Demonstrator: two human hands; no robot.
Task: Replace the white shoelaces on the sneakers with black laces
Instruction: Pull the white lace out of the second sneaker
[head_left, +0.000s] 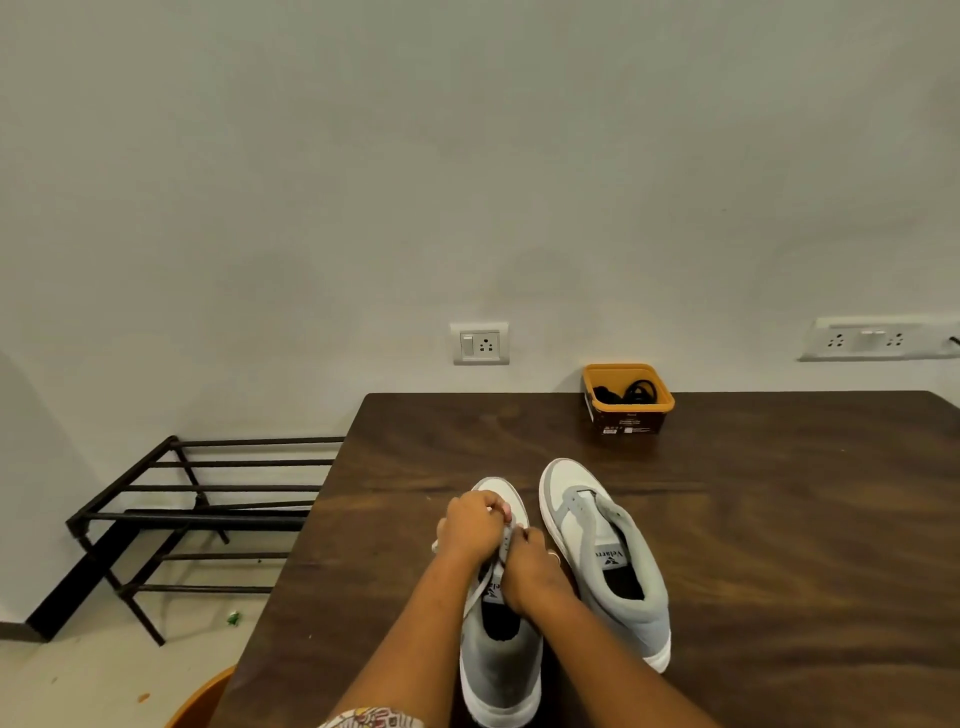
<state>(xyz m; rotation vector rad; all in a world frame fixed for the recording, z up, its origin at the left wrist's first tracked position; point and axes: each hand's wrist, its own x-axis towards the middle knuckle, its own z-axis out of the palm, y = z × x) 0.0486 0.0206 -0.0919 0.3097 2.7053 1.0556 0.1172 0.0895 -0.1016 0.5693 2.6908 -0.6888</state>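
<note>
Two grey and white sneakers stand side by side on the dark wooden table (779, 519), toes pointing away from me. The right sneaker (608, 561) shows no lace in its eyelets. Over the left sneaker (498, 660), both hands work at the eyelet area. My left hand (470, 525) curls over the front of the shoe, fingers pinching the white lace (475, 592). My right hand (530, 569) grips the lace near the tongue. A loose stretch of white lace hangs down by the shoe's left side. Black laces (631, 391) lie in an orange tub at the back.
The orange tub (626, 402) stands near the table's far edge by the wall. A black metal shoe rack (197, 514) stands on the floor to the left of the table. Wall sockets (480, 344) sit above the table. An orange stool edge (202, 701) shows at bottom left.
</note>
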